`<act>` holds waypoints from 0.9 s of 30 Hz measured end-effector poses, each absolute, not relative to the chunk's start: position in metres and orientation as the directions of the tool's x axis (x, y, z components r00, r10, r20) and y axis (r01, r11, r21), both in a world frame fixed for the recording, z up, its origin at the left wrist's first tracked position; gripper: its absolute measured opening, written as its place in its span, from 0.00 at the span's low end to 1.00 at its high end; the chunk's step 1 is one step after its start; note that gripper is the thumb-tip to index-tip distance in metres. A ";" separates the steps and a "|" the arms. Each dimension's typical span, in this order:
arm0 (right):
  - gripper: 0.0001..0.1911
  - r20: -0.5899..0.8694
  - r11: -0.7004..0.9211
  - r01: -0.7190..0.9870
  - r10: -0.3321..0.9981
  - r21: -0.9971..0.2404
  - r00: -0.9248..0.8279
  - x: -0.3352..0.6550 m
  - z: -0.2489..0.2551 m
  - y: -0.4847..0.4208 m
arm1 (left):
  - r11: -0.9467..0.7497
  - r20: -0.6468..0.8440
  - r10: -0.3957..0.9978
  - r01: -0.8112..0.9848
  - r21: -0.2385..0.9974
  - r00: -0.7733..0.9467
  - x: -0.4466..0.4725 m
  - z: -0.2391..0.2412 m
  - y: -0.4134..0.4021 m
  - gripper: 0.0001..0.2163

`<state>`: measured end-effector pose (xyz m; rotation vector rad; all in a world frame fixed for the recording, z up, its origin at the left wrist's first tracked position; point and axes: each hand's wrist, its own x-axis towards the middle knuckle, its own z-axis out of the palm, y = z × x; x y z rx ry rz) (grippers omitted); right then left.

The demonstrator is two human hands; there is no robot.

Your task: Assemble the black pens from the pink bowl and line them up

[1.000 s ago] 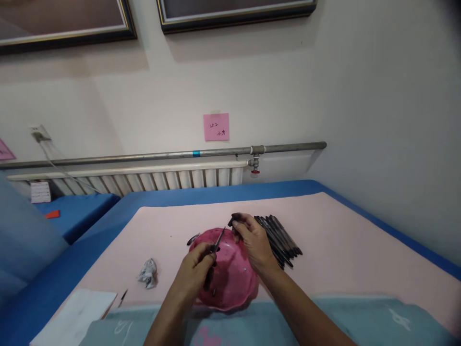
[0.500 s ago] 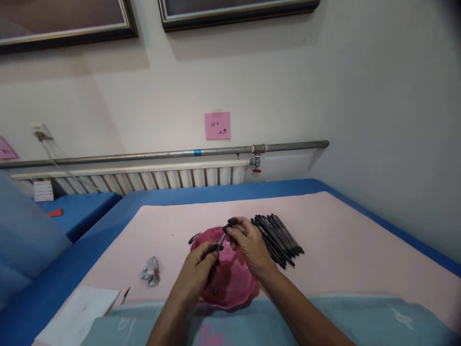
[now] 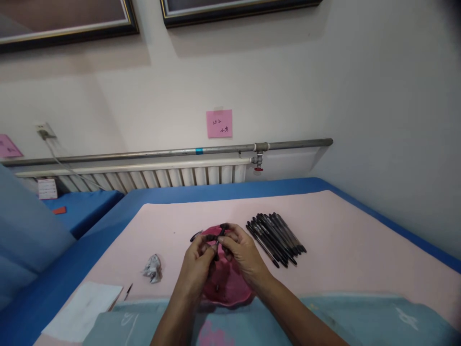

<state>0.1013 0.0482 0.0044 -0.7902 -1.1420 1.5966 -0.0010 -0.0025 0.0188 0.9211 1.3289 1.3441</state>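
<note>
Over a pink-red plate with a wavy rim (image 3: 230, 298), both hands meet on one slim dark pen (image 3: 222, 232). My left hand (image 3: 198, 259) pinches its lower part, and my right hand (image 3: 241, 247) is closed around its upper end. Ink-like black stains mark the fingertips. Much of the pen is hidden by the fingers. A bundle of black pens (image 3: 277, 238) lies just right of my right hand. Behind my left hand, a small black and clear piece (image 3: 196, 236) rests by the plate's edge. A tiny dark bit (image 3: 217, 287) sits in the plate.
A crumpled grey-white tissue (image 3: 153, 268) lies on the pink mat (image 3: 173, 221) to the left. Near it are a thin pen tip piece (image 3: 128, 291) and a white paper (image 3: 82, 307). Teal cloth (image 3: 342, 312) covers the near edge. A radiator (image 3: 180, 175) stands behind the table.
My hands have drawn closer together along the pen; my right hand has moved slightly left and down. The view has shifted a little.
</note>
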 end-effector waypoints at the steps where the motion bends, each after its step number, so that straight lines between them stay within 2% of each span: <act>1: 0.16 0.036 -0.064 -0.308 0.951 -0.949 -0.308 0.101 0.005 0.048 | 0.094 -0.121 0.971 -0.140 0.986 -0.206 -0.003 0.018 -0.002 0.13; 4: 0.13 0.073 0.031 -0.134 0.946 -0.990 -0.315 0.103 0.004 0.046 | 0.086 -0.119 0.968 -0.152 0.985 -0.219 -0.012 0.017 -0.001 0.12; 6: 0.07 0.146 0.180 0.048 0.905 -0.983 -0.401 0.106 0.002 0.046 | 0.088 -0.132 0.958 -0.178 0.980 -0.255 -0.017 0.018 0.000 0.11; 8: 0.08 0.187 0.366 0.211 0.796 -0.907 -0.576 0.110 -0.002 0.044 | 0.094 -0.151 0.946 -0.203 0.975 -0.286 -0.021 0.019 0.000 0.10; 10: 0.12 0.168 0.526 0.294 0.663 -0.798 -0.729 0.114 -0.006 0.042 | 0.101 -0.159 0.941 -0.204 0.974 -0.297 -0.022 0.021 0.000 0.10; 13: 0.11 0.153 0.685 0.343 0.554 -0.643 -0.818 0.114 -0.010 0.036 | 0.120 -0.168 0.945 -0.183 0.976 -0.279 -0.021 0.022 -0.001 0.10; 15: 0.10 0.146 0.723 0.386 0.553 -0.572 -0.820 0.113 -0.013 0.032 | 0.130 -0.174 0.948 -0.173 0.976 -0.265 -0.020 0.022 -0.001 0.10; 18: 0.11 0.144 0.715 0.437 0.594 -0.546 -0.792 0.110 -0.015 0.031 | 0.128 -0.168 0.953 -0.167 0.978 -0.253 -0.020 0.022 -0.001 0.11; 22: 0.12 0.209 0.672 0.440 0.659 -0.596 -0.723 0.112 -0.010 0.040 | 0.134 -0.171 0.955 -0.162 0.978 -0.241 -0.021 0.022 -0.002 0.11; 24: 0.12 0.294 0.556 0.381 0.774 -0.738 -0.560 0.117 -0.003 0.050 | 0.149 -0.184 0.955 -0.159 0.976 -0.232 -0.020 0.023 -0.002 0.11; 25: 0.10 0.306 0.448 0.294 0.853 -0.844 -0.422 0.120 0.000 0.055 | 0.155 -0.187 0.957 -0.154 0.976 -0.223 -0.019 0.023 -0.003 0.11; 27: 0.06 0.198 0.202 0.006 0.962 -0.979 -0.190 0.126 0.005 0.065 | 0.167 -0.190 0.961 -0.127 0.978 -0.199 -0.016 0.022 -0.003 0.11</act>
